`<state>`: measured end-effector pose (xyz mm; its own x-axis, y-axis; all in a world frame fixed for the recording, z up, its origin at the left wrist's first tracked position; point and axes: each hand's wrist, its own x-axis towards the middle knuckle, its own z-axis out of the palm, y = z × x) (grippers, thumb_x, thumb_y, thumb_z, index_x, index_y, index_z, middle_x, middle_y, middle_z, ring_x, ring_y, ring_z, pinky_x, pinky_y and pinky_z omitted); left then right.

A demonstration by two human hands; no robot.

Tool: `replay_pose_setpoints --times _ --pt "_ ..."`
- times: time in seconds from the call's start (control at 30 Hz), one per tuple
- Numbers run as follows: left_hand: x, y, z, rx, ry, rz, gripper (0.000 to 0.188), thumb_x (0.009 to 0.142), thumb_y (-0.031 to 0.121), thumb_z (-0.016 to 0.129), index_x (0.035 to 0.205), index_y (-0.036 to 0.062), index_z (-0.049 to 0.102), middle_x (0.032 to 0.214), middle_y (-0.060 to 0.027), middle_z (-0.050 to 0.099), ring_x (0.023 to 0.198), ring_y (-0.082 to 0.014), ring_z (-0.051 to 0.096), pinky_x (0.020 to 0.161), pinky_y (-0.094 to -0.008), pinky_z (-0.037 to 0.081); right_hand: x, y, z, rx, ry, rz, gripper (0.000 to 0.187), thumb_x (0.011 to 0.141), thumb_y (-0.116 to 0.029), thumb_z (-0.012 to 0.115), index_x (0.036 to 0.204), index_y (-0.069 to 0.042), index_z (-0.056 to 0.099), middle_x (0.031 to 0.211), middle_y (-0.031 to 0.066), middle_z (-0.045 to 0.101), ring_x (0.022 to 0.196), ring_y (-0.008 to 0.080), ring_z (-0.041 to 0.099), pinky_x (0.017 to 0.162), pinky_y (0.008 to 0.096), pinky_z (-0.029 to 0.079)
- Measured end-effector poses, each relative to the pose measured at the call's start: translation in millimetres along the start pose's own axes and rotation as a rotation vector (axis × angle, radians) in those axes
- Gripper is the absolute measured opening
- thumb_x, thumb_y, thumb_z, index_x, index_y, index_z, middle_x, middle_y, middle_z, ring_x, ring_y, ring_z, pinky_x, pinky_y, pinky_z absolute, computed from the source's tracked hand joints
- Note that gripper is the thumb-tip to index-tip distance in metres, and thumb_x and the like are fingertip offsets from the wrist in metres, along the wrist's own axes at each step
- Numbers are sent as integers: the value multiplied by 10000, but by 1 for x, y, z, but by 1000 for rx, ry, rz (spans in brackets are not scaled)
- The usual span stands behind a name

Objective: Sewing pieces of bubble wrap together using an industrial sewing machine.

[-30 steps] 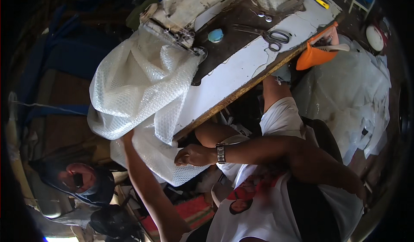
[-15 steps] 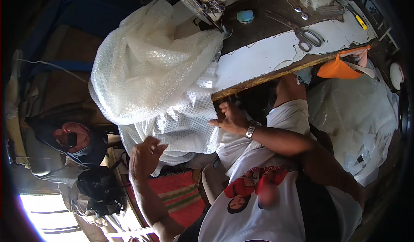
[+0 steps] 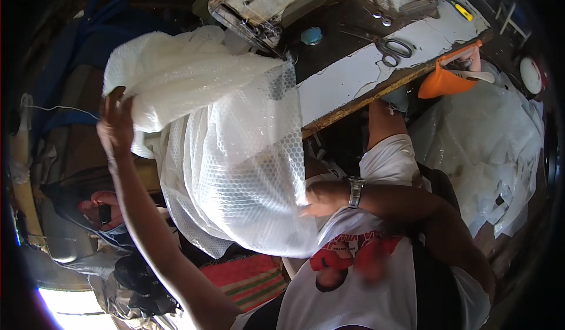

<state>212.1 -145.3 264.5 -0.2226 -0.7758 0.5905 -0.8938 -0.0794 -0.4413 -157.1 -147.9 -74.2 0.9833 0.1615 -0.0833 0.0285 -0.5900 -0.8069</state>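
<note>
A large sheet of clear bubble wrap (image 3: 253, 171) hangs in folds from under the head of a sewing machine (image 3: 259, 12) and drapes over the front of the table toward my lap. Out at the far left, my left hand (image 3: 116, 121) is raised against the bunched upper fold, its fingers curled at the fold's edge. Low on the sheet's right side, my right hand (image 3: 326, 197), with a metal watch (image 3: 355, 193) on the wrist, grips the edge. Some of its fingers are hidden behind the plastic.
On the table (image 3: 338, 89) lie large scissors (image 3: 391, 50), a round blue-green tin (image 3: 311, 36) and a yellow-handled cutter (image 3: 462, 10). An orange pouch (image 3: 444, 83) hangs at the table's front edge. More clear plastic (image 3: 471, 147) is heaped at the right. A red striped mat (image 3: 247, 280) lies below.
My left hand has gone up and left to the upper fold of the bubble wrap. My right hand has moved down and taken the sheet's edge. The wrap is spread lower and nearer to me.
</note>
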Motion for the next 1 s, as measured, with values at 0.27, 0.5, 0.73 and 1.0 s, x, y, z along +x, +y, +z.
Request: replay_pose_setpoints --times 0.27,0.5,0.73,1.0 --pt "-10 51 -111 403 -582 671 404 948 102 575 1343 79 653 1221 -93 700 1108 -293 649 930 -406 520 -12 -20 -82 1154 448 -226 423 1011 -403 707 1192 -35 602 1175 79 678 1073 155 659 887 348 548" --pt "-10 209 -153 -772 -875 -21 406 937 257 760 1193 -44 667 1092 -261 732 949 -425 742 799 -470 599 42 -15 -49 1757 486 -410 461 1050 -282 659 1425 -37 549 1341 81 667 1226 168 637 984 413 545" --pt "51 206 55 -406 -677 68 409 1083 240 550 1422 13 564 1390 -240 635 1260 -398 629 1062 -472 497 -15 -21 -39 1350 768 52 438 1028 -273 686 1345 9 576 1279 128 691 1168 195 673 906 382 597" --pt "43 135 60 -653 -1034 -430 769 888 484 802 1455 23 563 1390 -236 650 1308 -393 608 1150 -474 414 -43 -29 -32 734 571 -168 427 1020 -270 716 1286 39 588 1081 166 750 918 182 731 814 330 576"
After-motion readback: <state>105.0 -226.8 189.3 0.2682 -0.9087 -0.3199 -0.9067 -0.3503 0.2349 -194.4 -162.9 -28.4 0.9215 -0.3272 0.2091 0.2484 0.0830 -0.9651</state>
